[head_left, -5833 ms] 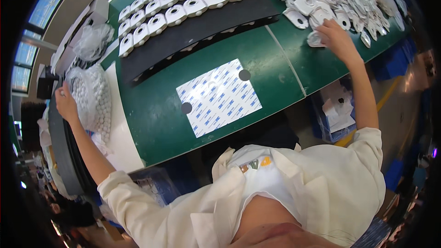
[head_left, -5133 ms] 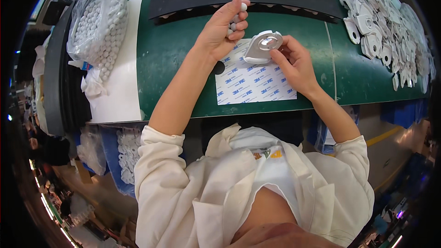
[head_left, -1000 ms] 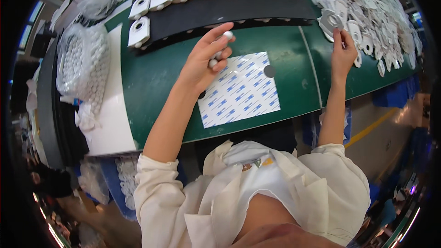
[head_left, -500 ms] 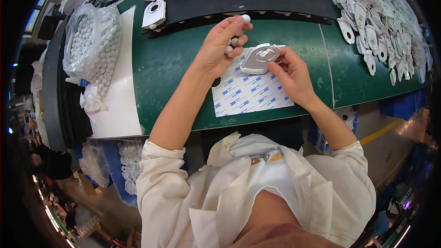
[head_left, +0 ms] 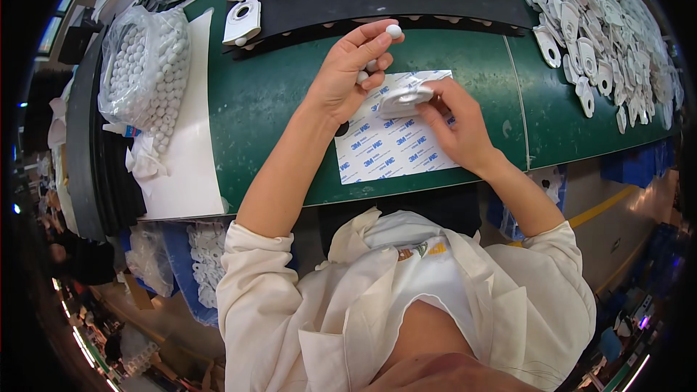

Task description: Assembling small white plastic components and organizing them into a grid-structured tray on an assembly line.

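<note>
My left hand is closed over several small white balls. One white ball is pinched at the thumb and index fingertips, while the others peek out between the curled fingers. To its right, my right hand grips a white plastic part by its right end, between thumb and fingers. That part is tilted, so mostly its edge shows and its face is hard to make out. Both hands are above a white sheet with blue print, which lies on the green tabletop.
A clear bag of white balls stands at the left on a white board. Across the back runs a black strip with a row of white parts along it. Loose white parts are heaped at the far right.
My right hand has turned the white part from showing its ringed face to nearly edge-on. The pinched ball in my left hand has shifted slightly to the right.
</note>
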Available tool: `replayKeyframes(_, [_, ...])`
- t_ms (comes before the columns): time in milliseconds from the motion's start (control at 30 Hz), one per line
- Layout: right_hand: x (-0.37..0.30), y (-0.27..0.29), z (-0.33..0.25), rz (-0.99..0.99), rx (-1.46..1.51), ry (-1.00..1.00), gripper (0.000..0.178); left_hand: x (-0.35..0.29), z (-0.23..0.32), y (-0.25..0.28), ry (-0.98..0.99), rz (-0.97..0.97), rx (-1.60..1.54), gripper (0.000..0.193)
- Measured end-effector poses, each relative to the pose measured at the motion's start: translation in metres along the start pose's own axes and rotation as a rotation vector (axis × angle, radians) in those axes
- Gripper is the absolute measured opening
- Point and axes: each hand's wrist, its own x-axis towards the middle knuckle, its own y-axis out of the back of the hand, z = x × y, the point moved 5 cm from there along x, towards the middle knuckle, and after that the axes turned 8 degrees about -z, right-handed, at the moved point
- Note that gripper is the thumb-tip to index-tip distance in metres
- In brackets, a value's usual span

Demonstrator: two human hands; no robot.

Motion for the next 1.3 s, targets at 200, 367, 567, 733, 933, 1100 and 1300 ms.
replayKeyframes(200, [0.001,-0.002,0.000,-0.051,0.001,0.009,0.019,0.000,0.000,-0.003,-0.010,-0.023,-0.002,0.032])
replayKeyframes(367, [0.004,0.010,0.024,0.070,0.597,-0.086,0.015,-0.002,0.001,-0.012,0.007,-0.060,0.040,0.035])
replayKeyframes(567, [0.004,0.020,0.037,0.160,1.058,-0.124,0.022,-0.005,-0.003,-0.012,0.107,0.005,0.149,0.018])
replayKeyframes(733, [0.004,0.020,0.038,0.131,1.131,-0.122,0.027,-0.006,-0.001,-0.017,0.085,-0.036,0.290,0.019])
replayKeyframes(933, [0.002,0.020,0.041,0.165,1.092,-0.130,0.028,-0.006,-0.004,-0.021,0.137,-0.050,0.279,0.024])
replayKeyframes(1100, [0.004,0.019,0.039,0.153,1.078,-0.114,0.027,-0.005,-0.005,-0.018,0.115,-0.038,0.344,0.020])
replayKeyframes(1300, [0.004,0.019,0.038,0.139,1.063,-0.109,0.024,-0.006,-0.006,-0.019,0.129,-0.041,0.373,0.020])
